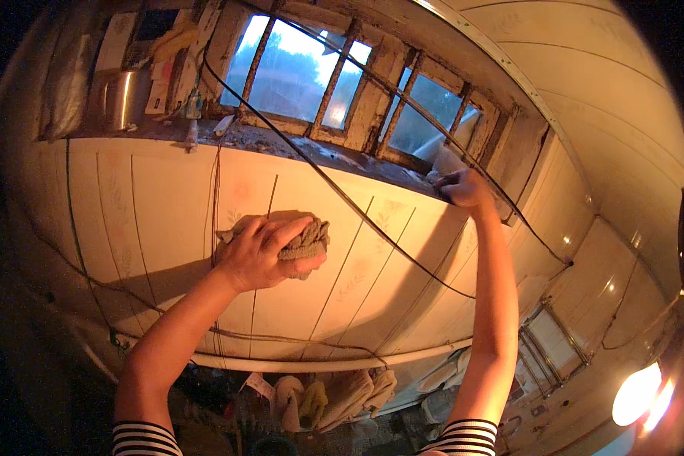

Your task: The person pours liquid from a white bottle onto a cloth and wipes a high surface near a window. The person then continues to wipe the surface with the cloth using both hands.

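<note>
My left hand (256, 253) grips a bunched grey-brown cloth (309, 238) against the pale wall panelling (330, 199). The panelling carries faint leaf patterns and dark vertical seams. At the right end of the dirty window sill (342, 159), my right hand (466, 187) has its fingers curled down by the sill's edge. Just behind these fingers stands a crumpled, translucent sheet (447, 161), perhaps plastic. Whether the right hand holds that sheet or only rests on the sill cannot be told, as its fingertips are hidden.
Dark cables (319, 168) cross before the barred window (296, 74) and panelling. A metal container (119, 101) and other items crowd the sill's left end. Below a pale pipe (296, 362) hang several cloths (347, 396). A lit bulb (637, 393) glows at lower right, near a metal rack (553, 347).
</note>
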Demonstrator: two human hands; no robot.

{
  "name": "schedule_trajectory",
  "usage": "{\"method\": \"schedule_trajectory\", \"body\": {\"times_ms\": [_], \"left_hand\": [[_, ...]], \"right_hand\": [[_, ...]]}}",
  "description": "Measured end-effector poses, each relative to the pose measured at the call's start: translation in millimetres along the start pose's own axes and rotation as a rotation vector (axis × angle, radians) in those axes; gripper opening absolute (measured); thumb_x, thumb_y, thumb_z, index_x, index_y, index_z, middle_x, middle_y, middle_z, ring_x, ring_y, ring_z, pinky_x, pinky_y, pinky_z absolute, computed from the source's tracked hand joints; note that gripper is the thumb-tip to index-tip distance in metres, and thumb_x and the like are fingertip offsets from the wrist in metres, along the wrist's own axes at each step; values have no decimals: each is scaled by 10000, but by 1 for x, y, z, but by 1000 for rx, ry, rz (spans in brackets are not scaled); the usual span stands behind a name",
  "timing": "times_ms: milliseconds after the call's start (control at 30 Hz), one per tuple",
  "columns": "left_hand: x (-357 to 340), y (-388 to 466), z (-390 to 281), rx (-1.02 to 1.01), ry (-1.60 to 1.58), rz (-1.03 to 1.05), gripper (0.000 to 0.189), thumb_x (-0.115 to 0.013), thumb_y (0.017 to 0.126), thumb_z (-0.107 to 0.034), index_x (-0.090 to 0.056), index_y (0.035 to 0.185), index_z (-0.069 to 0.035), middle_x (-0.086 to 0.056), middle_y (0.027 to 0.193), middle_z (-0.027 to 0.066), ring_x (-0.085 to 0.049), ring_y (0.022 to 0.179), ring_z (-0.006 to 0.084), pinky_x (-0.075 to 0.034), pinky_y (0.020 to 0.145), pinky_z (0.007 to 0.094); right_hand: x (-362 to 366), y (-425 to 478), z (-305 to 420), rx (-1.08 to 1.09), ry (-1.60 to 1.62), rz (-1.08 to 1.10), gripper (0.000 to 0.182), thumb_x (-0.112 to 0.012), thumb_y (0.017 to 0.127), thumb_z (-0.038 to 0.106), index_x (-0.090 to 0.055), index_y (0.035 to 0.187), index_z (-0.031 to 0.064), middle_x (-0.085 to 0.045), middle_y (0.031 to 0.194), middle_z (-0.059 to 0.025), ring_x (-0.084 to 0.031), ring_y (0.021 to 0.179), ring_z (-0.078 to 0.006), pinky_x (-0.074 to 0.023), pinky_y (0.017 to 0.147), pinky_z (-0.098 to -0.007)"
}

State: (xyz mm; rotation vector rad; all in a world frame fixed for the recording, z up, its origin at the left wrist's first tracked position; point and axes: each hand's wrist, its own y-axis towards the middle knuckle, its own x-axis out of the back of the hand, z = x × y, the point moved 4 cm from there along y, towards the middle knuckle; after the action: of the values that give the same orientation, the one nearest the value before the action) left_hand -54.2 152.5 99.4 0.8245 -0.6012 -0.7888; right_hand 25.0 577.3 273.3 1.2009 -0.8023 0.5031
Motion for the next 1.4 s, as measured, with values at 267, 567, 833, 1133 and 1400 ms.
{"method": "schedule_trajectory", "body": {"times_ms": [267, 567, 833, 1133, 1400], "left_hand": [[0, -6, 1, 3, 3, -8, 432, -784, 820, -354, -610, 1192, -489, -510, 1385, 58, -604, 1080, 231, -482, 841, 395], [3, -9, 5, 37, -35, -2, 496, -801, 802, -408, -596, 1238, -524, -552, 1370, 38, -615, 1055, 223, -504, 797, 381], [-3, -10, 3, 20, -23, -91, 516, -803, 816, -433, -556, 1266, -475, -570, 1358, 64, -617, 1025, 198, -499, 777, 354], [1, -13, 4, 1, -5, -60, 485, -808, 801, -451, -580, 1229, -468, -568, 1350, 63, -610, 1021, 214, -498, 775, 357], [7, -18, 5, 5, 32, -33, 550, -786, 821, -444, -516, 1299, -483, -562, 1352, 49, -611, 1042, 207, -513, 762, 354]], "right_hand": [[-17, 31, 28, 242, -36, 44, 246, -749, 795, 168, -803, 1034, 148, -737, 1000, -176, -696, 933, -363, -534, 799, -433], [-55, 49, 109, 345, 25, 109, 306, -740, 846, 232, -730, 1069, 22, -724, 1056, -207, -685, 966, -378, -537, 847, -438], [-44, 59, 79, 149, -356, 91, 290, -727, 874, 317, -780, 993, 58, -694, 1093, -276, -685, 1039, -395, -550, 869, -441], [-37, 51, 80, 131, -482, 53, 259, -688, 887, 298, -776, 993, 78, -718, 996, -220, -685, 937, -414, -556, 830, -473], [-43, 35, 123, 469, -100, 70, 264, -698, 888, 316, -772, 986, 81, -720, 989, -213, -685, 903, -409, -552, 807, -489]]}}
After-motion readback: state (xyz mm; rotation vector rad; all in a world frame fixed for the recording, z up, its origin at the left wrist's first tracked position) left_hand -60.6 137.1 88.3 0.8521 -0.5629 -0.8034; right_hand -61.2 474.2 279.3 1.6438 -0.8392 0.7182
